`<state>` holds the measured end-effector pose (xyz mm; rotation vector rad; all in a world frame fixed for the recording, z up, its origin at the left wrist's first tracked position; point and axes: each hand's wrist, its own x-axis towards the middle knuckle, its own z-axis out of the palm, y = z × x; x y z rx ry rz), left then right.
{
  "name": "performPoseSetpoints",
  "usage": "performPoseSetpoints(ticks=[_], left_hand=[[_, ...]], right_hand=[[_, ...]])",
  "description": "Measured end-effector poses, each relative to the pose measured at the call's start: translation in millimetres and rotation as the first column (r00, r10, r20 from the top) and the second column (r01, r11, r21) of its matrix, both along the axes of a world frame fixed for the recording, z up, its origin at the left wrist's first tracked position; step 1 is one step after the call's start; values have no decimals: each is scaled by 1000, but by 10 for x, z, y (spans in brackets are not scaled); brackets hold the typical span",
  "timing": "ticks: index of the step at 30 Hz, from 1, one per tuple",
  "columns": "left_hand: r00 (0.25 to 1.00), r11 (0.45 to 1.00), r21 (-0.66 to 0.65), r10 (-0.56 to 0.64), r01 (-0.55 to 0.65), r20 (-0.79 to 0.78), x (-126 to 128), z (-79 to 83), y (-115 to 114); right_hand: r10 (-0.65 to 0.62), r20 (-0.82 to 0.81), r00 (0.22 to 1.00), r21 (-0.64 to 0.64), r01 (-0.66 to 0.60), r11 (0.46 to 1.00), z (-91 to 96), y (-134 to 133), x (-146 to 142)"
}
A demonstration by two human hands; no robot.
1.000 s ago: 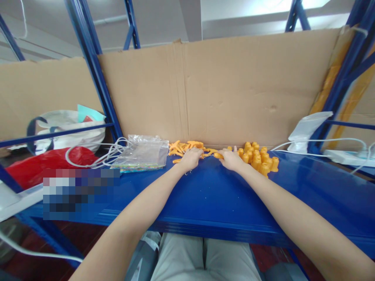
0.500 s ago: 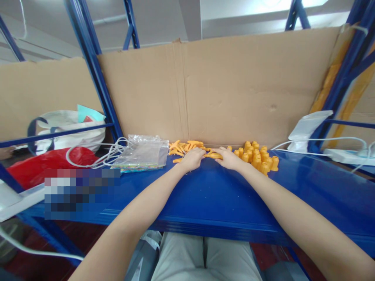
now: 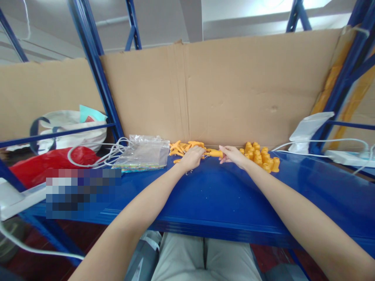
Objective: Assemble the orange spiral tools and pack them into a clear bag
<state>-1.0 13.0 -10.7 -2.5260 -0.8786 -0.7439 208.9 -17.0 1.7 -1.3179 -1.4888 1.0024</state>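
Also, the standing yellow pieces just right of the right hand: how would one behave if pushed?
The standing yellow pieces look wider at the base, so one would probably slide before tipping. They're packed close, so pushing one may well nudge its neighbours. The blue shelf looks smooth and glossy, so sliding likely takes little force.

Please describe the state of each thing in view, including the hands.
Left hand: fingers bent, among the orange pieces; grip unclear.
Right hand: fingers at the right end of one long orange piece; grip unclear.
Long orange piece: roughly level, between the hands.
Branched orange pieces: loosely heaped.
Short orange parts: upright, grouped.
Clear plastic bags: lying flat.
White cable: loosely looped.
Cardboard: upright, creased.
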Motion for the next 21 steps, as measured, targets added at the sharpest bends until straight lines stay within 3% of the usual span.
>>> performPoseSetpoints(ticks=[5, 12, 21], left_hand=[[999, 1000, 13, 0, 0, -36, 15, 0, 1], [1000, 1000, 4, -19, 19, -14, -19, -5, 44], [1000, 1000, 10, -13, 14, -22, 6, 0, 19]], right_hand=[[-41, -11, 999, -112, 39, 993, 56, -81, -36], [173, -109, 979, -144, -188, 972, 56, -93, 73], [72, -54, 996, -223, -82, 971, 32, -30, 59]])
